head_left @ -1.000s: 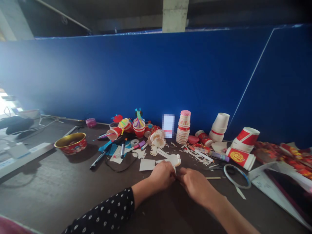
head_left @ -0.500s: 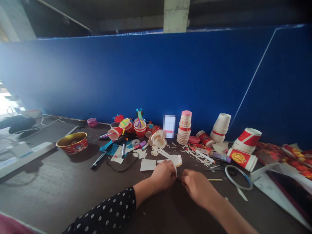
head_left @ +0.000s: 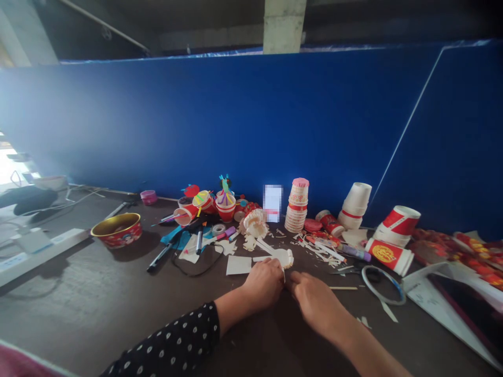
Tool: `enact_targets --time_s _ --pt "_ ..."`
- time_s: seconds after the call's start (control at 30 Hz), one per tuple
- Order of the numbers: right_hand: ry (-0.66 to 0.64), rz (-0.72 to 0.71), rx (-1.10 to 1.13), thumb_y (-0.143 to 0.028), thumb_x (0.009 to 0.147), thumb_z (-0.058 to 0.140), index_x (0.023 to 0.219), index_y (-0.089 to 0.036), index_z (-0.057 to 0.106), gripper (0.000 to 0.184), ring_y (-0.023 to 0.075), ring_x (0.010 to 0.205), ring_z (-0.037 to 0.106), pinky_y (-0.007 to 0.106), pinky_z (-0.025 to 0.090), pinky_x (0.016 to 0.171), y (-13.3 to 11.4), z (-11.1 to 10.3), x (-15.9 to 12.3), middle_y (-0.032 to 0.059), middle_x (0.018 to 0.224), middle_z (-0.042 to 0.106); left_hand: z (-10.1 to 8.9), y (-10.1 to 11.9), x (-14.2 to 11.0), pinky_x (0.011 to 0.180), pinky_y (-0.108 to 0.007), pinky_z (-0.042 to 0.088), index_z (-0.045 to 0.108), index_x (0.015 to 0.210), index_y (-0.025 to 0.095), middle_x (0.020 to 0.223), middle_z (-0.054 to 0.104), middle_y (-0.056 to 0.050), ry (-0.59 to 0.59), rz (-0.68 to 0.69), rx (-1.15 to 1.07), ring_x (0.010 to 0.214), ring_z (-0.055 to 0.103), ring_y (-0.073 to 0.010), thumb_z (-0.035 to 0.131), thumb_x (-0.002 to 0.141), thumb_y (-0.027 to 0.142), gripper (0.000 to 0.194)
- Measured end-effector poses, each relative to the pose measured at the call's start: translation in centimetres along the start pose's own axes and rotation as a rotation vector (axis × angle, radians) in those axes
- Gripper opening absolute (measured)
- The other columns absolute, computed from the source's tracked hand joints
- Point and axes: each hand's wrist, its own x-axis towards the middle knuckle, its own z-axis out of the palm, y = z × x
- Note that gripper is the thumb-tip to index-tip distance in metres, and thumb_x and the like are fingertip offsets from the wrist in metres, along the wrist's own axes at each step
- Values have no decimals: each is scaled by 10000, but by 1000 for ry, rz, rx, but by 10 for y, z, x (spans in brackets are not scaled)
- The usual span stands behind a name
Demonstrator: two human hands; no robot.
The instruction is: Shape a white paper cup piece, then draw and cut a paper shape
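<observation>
My left hand (head_left: pixel 264 283) and my right hand (head_left: pixel 314 299) meet on the dark table (head_left: pixel 98 309), fingers curled together around a small white paper strip (head_left: pixel 283 273) that pokes up between them. Just beyond my left knuckles lies a white cut paper-cup piece (head_left: pixel 282 256) with a fringed rim. A white paper square (head_left: pixel 238 265) lies to the left of my left hand. What exactly each hand pinches is mostly hidden by the fingers.
Behind the hands are paper scraps (head_left: pixel 320 250), markers (head_left: pixel 198 242), decorated red cups (head_left: pixel 225 207), a stack of paper cups (head_left: pixel 297 205), fallen red-and-white cups (head_left: pixel 391 255), a tape ring (head_left: pixel 383 285), scissors and a gold-and-red bowl (head_left: pixel 116 230). A blue partition (head_left: pixel 251 120) backs the table.
Both hands stay pinched together at the same spot; the right hand has shifted slightly left toward the left one. The view has barely moved.
</observation>
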Motion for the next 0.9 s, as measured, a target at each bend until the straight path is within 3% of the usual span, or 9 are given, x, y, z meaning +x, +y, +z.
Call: enact_targets --time_s 0.13,0.5,0.9 --pt "-5 22 7 -123 857 317 857 -164 650 336 168 769 562 250 353 645 -1 -1 1 82 889 648 -1 -1 0 736 -307 436 612 724 147 844 595 -82 53 14 68 808 539 -209 472 727 165 140" --pt "-10 -21 64 -121 848 336 939 -171 651 332 167 797 547 244 355 673 2 -2 0 80 931 634 1 -9 1 819 -293 407 645 760 180 851 622 -44 72 -6 -84 861 541 -186 594 702 220 87" --pt "21 -30 70 -124 838 356 822 -171 650 298 169 793 541 248 354 672 6 4 -4 81 891 614 8 -8 4 782 -291 423 645 701 155 823 618 -64 79 14 -89 820 544 -186 497 711 121 153"
